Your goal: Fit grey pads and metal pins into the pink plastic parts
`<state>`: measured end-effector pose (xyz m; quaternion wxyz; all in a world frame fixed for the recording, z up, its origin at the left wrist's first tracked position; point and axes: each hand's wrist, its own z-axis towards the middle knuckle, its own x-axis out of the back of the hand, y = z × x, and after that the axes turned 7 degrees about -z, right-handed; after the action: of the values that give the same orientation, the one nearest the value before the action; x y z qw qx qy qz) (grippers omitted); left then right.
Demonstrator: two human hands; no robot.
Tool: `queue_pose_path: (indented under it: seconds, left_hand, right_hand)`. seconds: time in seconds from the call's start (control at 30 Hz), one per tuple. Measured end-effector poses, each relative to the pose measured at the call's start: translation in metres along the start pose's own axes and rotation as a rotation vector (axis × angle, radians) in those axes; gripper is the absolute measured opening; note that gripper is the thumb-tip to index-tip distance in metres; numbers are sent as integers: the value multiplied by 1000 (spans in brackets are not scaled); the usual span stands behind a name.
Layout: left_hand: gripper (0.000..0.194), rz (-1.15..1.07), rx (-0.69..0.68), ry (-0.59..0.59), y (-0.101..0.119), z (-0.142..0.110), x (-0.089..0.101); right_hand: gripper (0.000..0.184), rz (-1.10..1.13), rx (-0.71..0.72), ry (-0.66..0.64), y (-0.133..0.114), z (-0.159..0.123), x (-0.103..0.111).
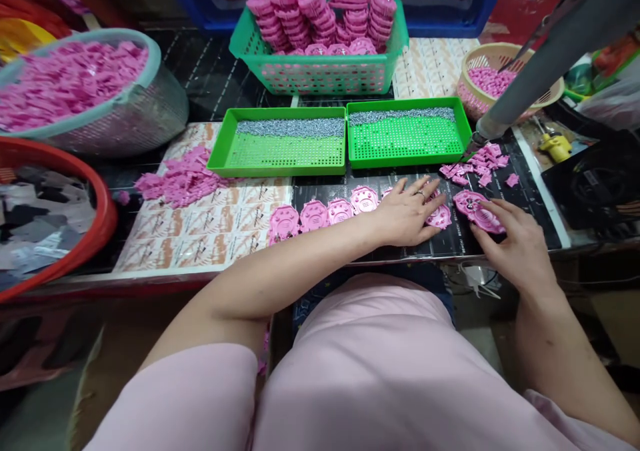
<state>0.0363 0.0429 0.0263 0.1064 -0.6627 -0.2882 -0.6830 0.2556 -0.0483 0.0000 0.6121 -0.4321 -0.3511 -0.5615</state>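
The long green basket (327, 78) stands at 12 o'clock of the view and is filled with stacks of pink casings. Below it are two bright green trays: the left tray (280, 158) toward 11 o'clock, the right tray (400, 148) toward 2. In each, small silvery pieces (290, 128) lie along the far side. Further at 2 o'clock, the cream basket (475, 104) contains tiny pink parts. At 10 o'clock, the teal basket (137, 121) is heaped with pink pieces, and at 9 the red basin (103, 201) has grey and whitish flat pieces. A loose pink pile (183, 178) lies between 9 and 10.

White letters run along the black table covering (325, 188), but they are too small for me to read surely.

At 3 o'clock, the left hand (413, 211), wearing a ring, is spread palm down over the right end of a row of pink casings (314, 216). Further at 3, the right hand (520, 241) pinches the edges of one separate pink casing (473, 204) between thumb and fingers; this casing lies just beside the row.
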Motion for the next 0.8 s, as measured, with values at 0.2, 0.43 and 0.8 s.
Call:
queue_pose_path:
  seconds: [0.2, 0.43, 0.8]
  left_hand:
    - [66, 24, -42, -229, 0, 18, 17]
    - [39, 107, -35, -96, 11, 30, 21]
    - [69, 183, 4, 79, 29, 45, 4]
  right_hand:
    - [44, -33, 59, -118, 22, -14, 6]
    - [50, -86, 30, -165, 20, -8, 7]
    - [42, -150, 270, -170, 66, -5, 17]
